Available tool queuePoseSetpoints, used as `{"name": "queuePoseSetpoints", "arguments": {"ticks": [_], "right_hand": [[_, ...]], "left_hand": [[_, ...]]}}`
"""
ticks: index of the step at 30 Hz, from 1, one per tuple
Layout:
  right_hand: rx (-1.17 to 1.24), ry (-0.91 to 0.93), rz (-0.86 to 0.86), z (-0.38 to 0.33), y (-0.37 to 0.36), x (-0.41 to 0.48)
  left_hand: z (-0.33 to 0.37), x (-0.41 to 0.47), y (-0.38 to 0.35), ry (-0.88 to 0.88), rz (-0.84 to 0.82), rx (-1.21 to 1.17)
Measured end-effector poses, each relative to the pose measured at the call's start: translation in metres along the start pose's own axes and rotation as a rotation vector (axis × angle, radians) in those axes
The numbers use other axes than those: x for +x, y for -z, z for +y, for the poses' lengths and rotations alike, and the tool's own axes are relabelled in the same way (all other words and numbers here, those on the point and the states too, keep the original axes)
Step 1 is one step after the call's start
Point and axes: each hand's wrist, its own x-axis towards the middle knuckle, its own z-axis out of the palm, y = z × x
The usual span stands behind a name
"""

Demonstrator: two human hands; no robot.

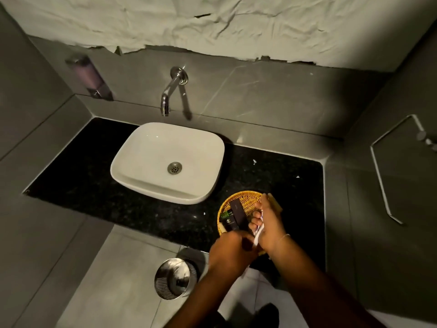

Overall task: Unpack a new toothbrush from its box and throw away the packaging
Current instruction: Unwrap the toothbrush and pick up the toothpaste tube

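Both my hands work over a round wicker basket (246, 197) at the front right of the black counter. My left hand (230, 253) is closed around the near end of a dark brown toothbrush box (247, 242). Touching it on the right, my right hand (272, 227) pinches a white wrapper (259, 230) with small coloured print. A pale yellowish piece (275, 202) sticks out beyond the right hand; what it is I cannot tell. More dark boxes (236, 210) lie in the basket. A shiny steel waste bin (175, 278) stands on the floor below the counter, left of my arms.
A white basin (142, 166) sits on the black stone counter (78, 176), under a chrome wall tap (169, 93). A soap dispenser (91, 78) hangs at the left wall, a metal towel ring (383, 176) at the right. Small white scraps (254, 161) dot the counter.
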Motion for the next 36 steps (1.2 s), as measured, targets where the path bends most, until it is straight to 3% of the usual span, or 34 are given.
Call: {"name": "queuePoseSetpoints", "arguments": {"ticks": [3, 7, 12, 15, 24, 29, 36], "right_hand": [[0.102, 0.034, 0.012, 0.002, 0.002, 0.006], [0.255, 0.02, 0.027, -0.011, 0.019, 0.022], [0.1, -0.057, 0.018, -0.031, 0.049, 0.043], [-0.006, -0.089, 0.009, -0.027, 0.064, 0.054], [-0.268, -0.088, -0.111, -0.009, 0.078, 0.075], [-0.308, -0.149, 0.017, -0.003, 0.082, 0.089], [-0.499, 0.093, 0.171, 0.01, 0.087, 0.11]], "left_hand": [[0.005, 0.002, -0.009, 0.101, -0.018, -0.024], [-0.004, 0.004, -0.023, 0.244, -0.043, -0.309], [-0.016, 0.008, -0.033, 0.447, -0.006, -0.734], [-0.016, 0.019, -0.033, 0.52, 0.05, -0.84], [-0.015, 0.07, -0.042, 0.503, 0.061, -0.93], [-0.02, 0.096, -0.045, 0.49, 0.037, -0.976], [-0.024, 0.122, -0.068, 0.525, 0.073, -1.125]]}}
